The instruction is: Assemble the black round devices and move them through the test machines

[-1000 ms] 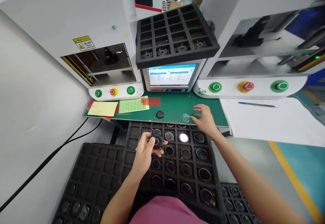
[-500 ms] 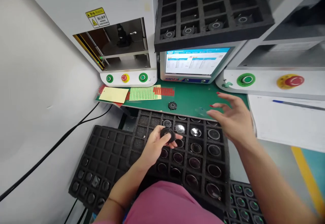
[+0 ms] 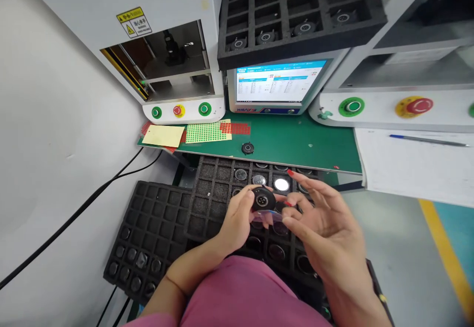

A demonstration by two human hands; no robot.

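My left hand (image 3: 237,218) is closed around a round black watch body (image 3: 263,199), with a ring of small metal contacts facing up. A clear, bluish-purple film (image 3: 267,216) shows along the lower edge of the watch body. From the right, my right hand (image 3: 322,223) pinches the film's edge between thumb and finger, its other fingers loosely spread. Whether the film sticks to the watch body, I cannot tell. Below both hands is a black foam tray (image 3: 207,188) with several round watch parts in its cells. Another watch body (image 3: 248,147) lies on the green mat (image 3: 292,142).
Machines with green buttons (image 3: 205,109) and red stop buttons (image 3: 419,105) flank a screen (image 3: 274,85). A foam tray (image 3: 292,50) sits above the screen. Sticker sheets (image 3: 207,131) lie left, papers with a pen (image 3: 425,140) right. Another foam tray (image 3: 148,218) is lower left.
My right hand has come down and left from over the mat to the watch body. My left hand has shifted slightly right, turning the watch body so its contacts show. The film now shows between the hands.
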